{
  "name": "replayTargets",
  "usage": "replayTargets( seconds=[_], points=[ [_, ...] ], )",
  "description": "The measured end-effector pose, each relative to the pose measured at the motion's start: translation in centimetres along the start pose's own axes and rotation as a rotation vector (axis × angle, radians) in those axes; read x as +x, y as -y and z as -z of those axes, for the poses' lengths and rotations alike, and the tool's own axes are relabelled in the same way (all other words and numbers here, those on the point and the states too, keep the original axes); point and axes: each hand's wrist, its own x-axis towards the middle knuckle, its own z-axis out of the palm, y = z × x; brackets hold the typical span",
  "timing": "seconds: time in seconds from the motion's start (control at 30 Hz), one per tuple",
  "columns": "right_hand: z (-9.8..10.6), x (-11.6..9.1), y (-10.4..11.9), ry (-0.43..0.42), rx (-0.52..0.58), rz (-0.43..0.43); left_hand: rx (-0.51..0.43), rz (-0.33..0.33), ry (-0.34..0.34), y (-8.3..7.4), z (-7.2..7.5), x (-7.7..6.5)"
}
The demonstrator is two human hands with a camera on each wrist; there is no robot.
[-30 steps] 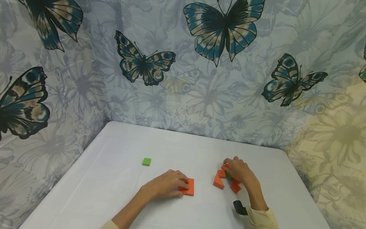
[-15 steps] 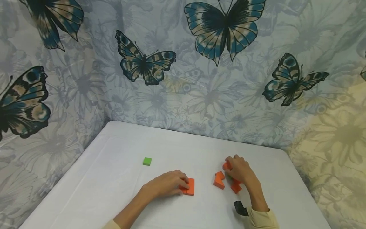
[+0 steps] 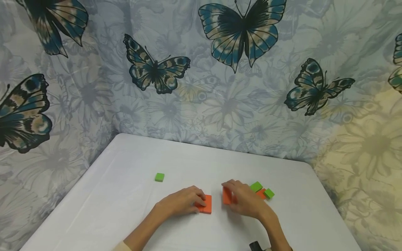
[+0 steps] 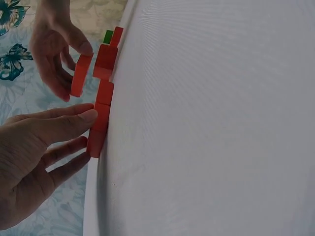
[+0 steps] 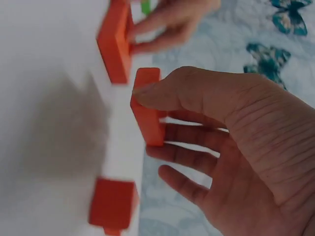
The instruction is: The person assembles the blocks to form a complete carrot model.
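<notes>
On the white table, my left hand holds a group of flat orange blocks lying side by side. Its thumb and fingertips sit at their edges in the left wrist view, where the orange row shows side-on. My right hand pinches another flat orange block between thumb and fingers, just right of that group. The right wrist view shows this pinched block raised over the table, thumb on one face. An orange block lies below it there.
Beyond the right hand lie a green block, a smaller green block and an orange block. A lone green block sits at the left of the white table. Butterfly-printed cloth hangs behind the table.
My right hand has picked an orange block from the right-hand pile and moved left with it, toward the left hand. Green blocks in the pile now show. The left hand has stayed put.
</notes>
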Motion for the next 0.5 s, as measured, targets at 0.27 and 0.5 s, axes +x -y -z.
replayTargets(
  seconds=[0.27,0.5],
  points=[
    [-3.1,1.0,2.8,0.113,-0.034,0.029,0.015,-0.026,-0.023,0.2,-0.2,0.1],
    [-4.5,2.0,2.8,0.140,0.005,0.047,0.006,-0.024,-0.026,0.4,-0.3,0.1]
  ],
)
